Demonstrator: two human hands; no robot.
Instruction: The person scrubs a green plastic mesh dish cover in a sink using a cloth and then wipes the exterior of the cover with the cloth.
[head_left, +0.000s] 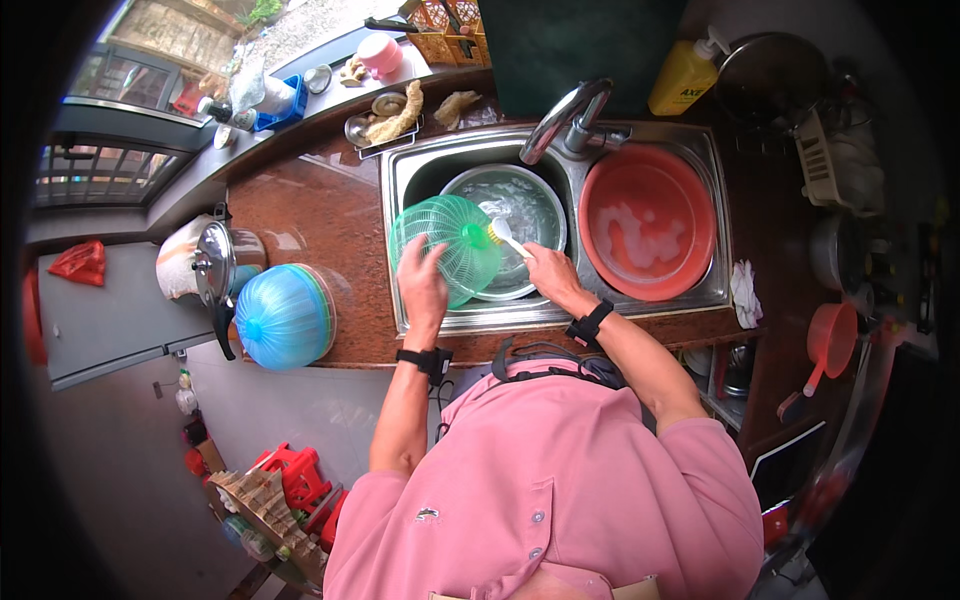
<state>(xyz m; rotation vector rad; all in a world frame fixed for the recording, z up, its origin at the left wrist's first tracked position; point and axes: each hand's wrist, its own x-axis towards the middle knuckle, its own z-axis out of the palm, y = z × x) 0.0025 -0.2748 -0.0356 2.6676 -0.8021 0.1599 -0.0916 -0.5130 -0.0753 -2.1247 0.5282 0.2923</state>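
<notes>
My left hand (421, 289) holds a green plastic mesh basket (461, 259), tilted over a round metal basin (553, 217) of water in the left bowl of the sink. In my right hand (553, 276) is the white handle of a scrub brush (511, 236), its yellow bristles against the basket's base. A chrome faucet (559, 120) arches over the basin. To the right, a red plastic basin (649, 283) with sudsy water rests in the other sink bowl. Nested upside down on the counter at the left are several baskets, a blue one (277, 319) outermost.
A pressure cooker (217, 262) stands behind the blue basket. Along the back are a wire rack (390, 142) with a loofah and a yellow detergent bottle (682, 79). A white cloth (745, 294) lies right of the sink, and a red dipper (831, 341) beyond it.
</notes>
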